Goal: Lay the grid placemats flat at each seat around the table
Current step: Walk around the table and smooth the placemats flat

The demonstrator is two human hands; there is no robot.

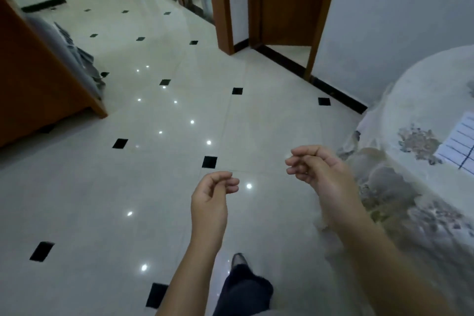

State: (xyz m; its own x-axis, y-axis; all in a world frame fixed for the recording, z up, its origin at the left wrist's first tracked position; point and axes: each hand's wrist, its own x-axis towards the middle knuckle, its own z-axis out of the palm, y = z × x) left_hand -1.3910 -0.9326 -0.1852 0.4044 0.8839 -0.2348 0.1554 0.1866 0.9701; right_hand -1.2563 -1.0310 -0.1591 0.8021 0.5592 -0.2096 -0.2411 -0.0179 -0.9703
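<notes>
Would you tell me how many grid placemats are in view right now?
1: a grid placemat lies on the table at the frame's right edge, partly cut off; others may be out of view.

The left hand (209, 200) and right hand (314, 169) are hovering over the floor (102, 200), fingers curling loosely. A mat (460, 145) is lying on the table (423, 90).

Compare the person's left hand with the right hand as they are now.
The left hand hangs over the floor tiles; the right hand is beside the table's draped floral cloth. The left hand sits lower in the frame than the right hand. Both have loosely curled fingers and hold nothing.
</notes>
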